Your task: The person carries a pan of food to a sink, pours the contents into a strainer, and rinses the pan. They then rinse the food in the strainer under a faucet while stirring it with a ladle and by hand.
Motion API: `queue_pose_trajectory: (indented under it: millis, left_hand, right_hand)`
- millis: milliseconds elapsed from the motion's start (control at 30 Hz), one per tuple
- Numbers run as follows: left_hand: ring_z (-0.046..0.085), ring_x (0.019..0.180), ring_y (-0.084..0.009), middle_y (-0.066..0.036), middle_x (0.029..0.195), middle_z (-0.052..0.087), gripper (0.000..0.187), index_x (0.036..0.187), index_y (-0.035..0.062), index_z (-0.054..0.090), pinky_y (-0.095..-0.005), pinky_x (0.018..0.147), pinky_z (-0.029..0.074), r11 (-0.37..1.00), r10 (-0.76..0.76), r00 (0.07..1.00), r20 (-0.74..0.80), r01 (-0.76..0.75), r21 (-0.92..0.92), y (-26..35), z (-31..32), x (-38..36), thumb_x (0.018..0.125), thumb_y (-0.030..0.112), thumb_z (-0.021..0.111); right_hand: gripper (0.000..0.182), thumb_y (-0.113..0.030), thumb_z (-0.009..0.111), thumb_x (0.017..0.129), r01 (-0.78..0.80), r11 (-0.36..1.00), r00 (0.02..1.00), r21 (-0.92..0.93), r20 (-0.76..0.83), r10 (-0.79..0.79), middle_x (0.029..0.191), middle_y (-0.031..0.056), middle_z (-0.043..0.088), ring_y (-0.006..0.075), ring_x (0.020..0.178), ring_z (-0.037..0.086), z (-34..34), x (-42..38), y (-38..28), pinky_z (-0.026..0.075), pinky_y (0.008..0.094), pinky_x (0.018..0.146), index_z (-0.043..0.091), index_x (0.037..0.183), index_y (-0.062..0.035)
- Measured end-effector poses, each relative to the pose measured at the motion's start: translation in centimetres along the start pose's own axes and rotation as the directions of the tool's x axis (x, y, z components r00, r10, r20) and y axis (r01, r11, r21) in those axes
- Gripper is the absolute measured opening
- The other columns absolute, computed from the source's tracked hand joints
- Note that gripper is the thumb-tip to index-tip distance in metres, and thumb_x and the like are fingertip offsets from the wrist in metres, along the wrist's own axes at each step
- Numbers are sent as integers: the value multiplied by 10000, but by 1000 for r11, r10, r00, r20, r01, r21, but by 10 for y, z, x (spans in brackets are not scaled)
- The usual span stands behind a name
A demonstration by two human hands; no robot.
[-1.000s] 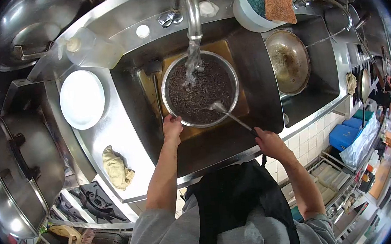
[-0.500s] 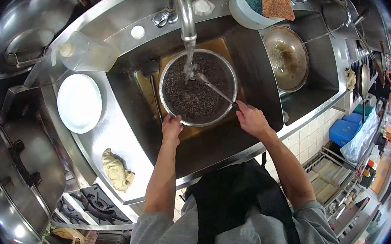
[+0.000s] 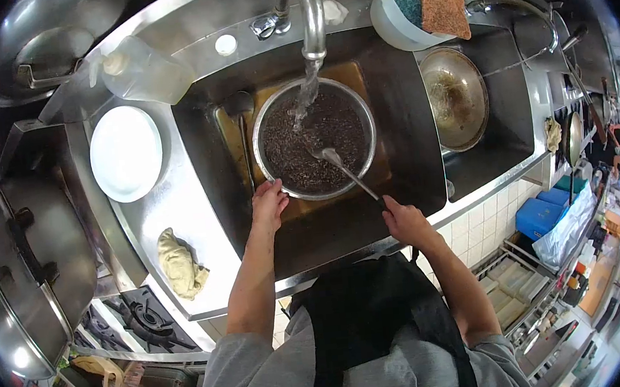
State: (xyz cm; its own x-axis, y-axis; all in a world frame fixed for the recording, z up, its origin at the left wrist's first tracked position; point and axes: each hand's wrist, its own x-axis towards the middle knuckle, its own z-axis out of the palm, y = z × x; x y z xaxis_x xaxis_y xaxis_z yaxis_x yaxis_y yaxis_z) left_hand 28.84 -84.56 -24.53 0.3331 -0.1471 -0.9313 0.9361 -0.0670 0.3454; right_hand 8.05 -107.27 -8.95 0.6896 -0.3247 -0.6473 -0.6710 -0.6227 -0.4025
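A round metal bowl (image 3: 373,131) stands in the large sink, filled with dark, grainy contents under water. Pinched at its lower left rim are the fingers of my left hand (image 3: 268,203). My right hand (image 3: 404,222) is closed around the dark grip of a long-handled metal spoon (image 3: 357,181), whose head is partly sunk in the contents near the bowl's middle. Water pours from the faucet (image 3: 314,36) into the bowl. Beside the bowl on the left, a second long-handled utensil (image 3: 243,136) lies in the sink (image 3: 315,241).
In the right basin sits a wok (image 3: 457,97). A tub (image 3: 391,25) with a green scourer and brown sponge (image 3: 444,9) stands behind. On the left counter are a spray bottle (image 3: 149,71), white dishes (image 3: 126,155) and a folded cloth (image 3: 180,264).
The spoon's head has moved down and right, away from the water stream, and my right hand has drawn slightly nearer my body. My left hand stays at the rim.
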Motion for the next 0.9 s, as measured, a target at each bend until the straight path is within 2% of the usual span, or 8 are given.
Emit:
queue_pose_trajectory:
  millis: [200,500,567,600,667,733,800,900]
  left_hand:
    - [573,881,-146,-32,1035,583,424,1235,64,516,-332,812,526,1000,24,998,-61,-24,8,5,10,-16,898,235,709]
    - [565,1054,-186,-82,1206,572,546,1374,41,433,-323,920,476,979,80,997,3,-79,189,1,11,-6,913,206,676]
    - [523,1215,-291,-159,1352,511,611,1433,29,370,-375,1023,427,556,670,735,102,-589,587,-12,9,15,911,179,650]
    - [523,1215,-291,-159,1352,511,611,1433,29,370,-375,1023,427,551,671,733,109,-592,589,-10,11,17,911,179,650]
    - [432,1314,-385,-235,1421,435,638,1442,-7,328,-428,1096,357,128,644,656,393,-599,790,22,33,-10,898,141,626]
    - [453,1262,-418,-264,1370,452,611,1388,-27,391,-454,1083,374,5,637,606,476,-620,784,32,49,2,838,86,633]
    - [403,1304,-421,-248,1404,420,646,1402,-23,369,-454,1105,347,-299,560,585,587,-518,801,40,61,23,836,127,642]
    - [378,1329,-411,-240,1433,386,639,1391,-36,375,-469,1103,338,-378,464,696,548,-405,833,31,77,53,834,143,633]
  right_hand:
    - [345,-178,544,925,-19,999,997,-30,68,21,793,288,653,480,786,650,-8,-17,7,532,558,694,477,1222,-16]
    - [320,-174,555,917,74,995,983,-70,-160,-84,802,257,663,440,769,665,-12,32,1,532,546,673,514,1205,-39]
    - [312,-161,554,915,61,997,976,-52,-205,-71,816,256,659,442,767,658,-12,46,-7,531,546,672,507,1202,-49]
    - [312,-161,554,915,58,997,975,-48,-210,-67,816,256,659,442,767,658,-8,52,-7,531,546,672,507,1202,-49]
    - [311,-161,560,913,96,995,959,-36,-264,-102,830,250,660,443,778,655,1,63,-2,531,546,674,509,1200,-55]
    - [318,-167,565,912,120,993,955,-8,-272,-118,831,248,663,443,778,655,-4,59,0,530,545,676,511,1204,-54]
    - [326,-172,570,911,149,989,947,20,-290,-137,831,246,665,442,778,655,-12,50,1,530,543,678,513,1208,-53]
    - [365,-173,587,906,126,988,948,93,-303,-93,835,250,667,441,778,656,-19,25,16,533,516,678,519,1241,-46]
